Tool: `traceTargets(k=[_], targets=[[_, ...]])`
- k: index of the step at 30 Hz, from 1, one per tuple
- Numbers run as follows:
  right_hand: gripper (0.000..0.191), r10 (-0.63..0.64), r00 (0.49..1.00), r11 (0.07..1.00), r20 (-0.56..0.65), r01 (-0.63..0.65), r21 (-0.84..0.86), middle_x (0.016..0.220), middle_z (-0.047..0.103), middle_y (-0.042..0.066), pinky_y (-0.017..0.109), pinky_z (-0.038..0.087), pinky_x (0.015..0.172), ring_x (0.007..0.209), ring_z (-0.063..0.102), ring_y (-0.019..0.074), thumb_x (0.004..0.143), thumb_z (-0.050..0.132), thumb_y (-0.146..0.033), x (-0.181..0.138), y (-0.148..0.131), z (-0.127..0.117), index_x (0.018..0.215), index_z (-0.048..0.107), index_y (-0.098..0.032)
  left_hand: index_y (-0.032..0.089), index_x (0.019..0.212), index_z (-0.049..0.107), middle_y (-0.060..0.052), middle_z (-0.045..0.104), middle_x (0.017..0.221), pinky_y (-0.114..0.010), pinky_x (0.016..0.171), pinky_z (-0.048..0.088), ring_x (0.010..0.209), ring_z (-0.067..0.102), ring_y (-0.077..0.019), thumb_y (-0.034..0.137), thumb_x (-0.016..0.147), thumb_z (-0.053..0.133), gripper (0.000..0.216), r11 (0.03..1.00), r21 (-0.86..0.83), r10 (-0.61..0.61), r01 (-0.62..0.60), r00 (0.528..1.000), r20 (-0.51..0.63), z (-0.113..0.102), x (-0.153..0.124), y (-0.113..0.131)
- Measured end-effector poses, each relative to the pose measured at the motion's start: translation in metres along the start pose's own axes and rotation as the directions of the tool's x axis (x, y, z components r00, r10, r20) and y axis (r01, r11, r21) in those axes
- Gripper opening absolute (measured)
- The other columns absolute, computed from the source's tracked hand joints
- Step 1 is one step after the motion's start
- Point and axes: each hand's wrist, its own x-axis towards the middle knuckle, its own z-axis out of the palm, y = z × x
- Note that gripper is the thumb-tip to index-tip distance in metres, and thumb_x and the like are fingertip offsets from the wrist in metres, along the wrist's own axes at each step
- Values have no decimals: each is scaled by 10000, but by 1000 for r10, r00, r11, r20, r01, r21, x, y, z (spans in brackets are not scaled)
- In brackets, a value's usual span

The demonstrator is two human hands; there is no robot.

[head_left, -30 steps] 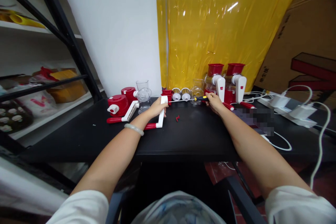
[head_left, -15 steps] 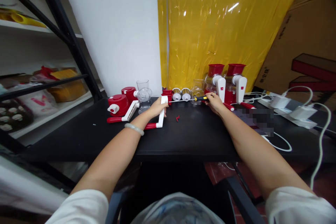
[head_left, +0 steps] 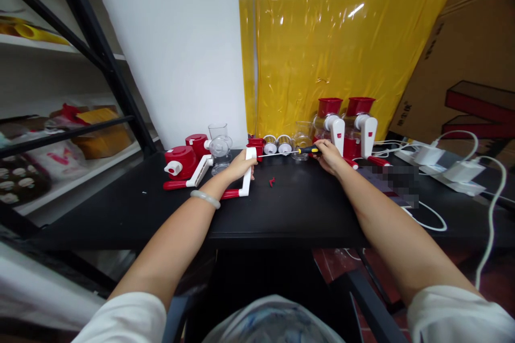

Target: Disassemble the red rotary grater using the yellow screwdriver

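My left hand (head_left: 241, 165) is closed around the upper end of a white crank handle (head_left: 247, 182) with a red grip (head_left: 230, 194). Between the fingers of my right hand (head_left: 329, 156) is a screwdriver (head_left: 308, 149) with a yellow and black handle. Its long shaft points left, and the tip reaches the top of the crank handle; the exact contact is too small to make out. Small red pieces (head_left: 272, 182) lie on the black table just right of the crank. Behind my hands stand two drum graters (head_left: 285, 144) and a red part (head_left: 256, 146).
Two red bases with cranks (head_left: 181, 162) and a clear plastic housing (head_left: 219, 146) stand at the left. Assembled rotary graters (head_left: 361, 131) stand back right. A power strip (head_left: 462, 185) with white cables lies at the right. A black metal frame (head_left: 96, 48) rises at the left.
Both hands keep their grip and hardly move. The whole view shifts very slightly; the crank handle and screwdriver stay in line with each other.
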Motion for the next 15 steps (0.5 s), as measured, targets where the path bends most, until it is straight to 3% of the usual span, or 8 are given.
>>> traceTargets(k=[6,12,15], targets=[[227,9,999,998,38,-11,62,727,525,-45,194,439,526,623,523,102,734,698,-267,-5,-5,1,800,483,-237,213,986,430,83,519,506,-282,458,502,411,542,-160,132,762,619,304,1000,-24,18,-18,1000,10,-1,0,-1],[231,99,991,967,86,-116,226,729,541,-47,221,484,580,626,539,105,670,627,-142,-10,-9,-2,835,502,-246,210,1008,430,86,517,503,-290,444,505,389,536,-164,141,768,609,307,999,-34,-11,12,1000,13,-1,3,-4],[188,62,994,971,93,-81,224,722,573,-45,235,503,581,603,565,107,720,639,-182,-7,-9,-2,826,495,-241,210,1011,431,92,515,507,-284,444,505,388,536,-157,151,765,640,327,999,-33,-7,7,1000,2,-2,4,-4]])
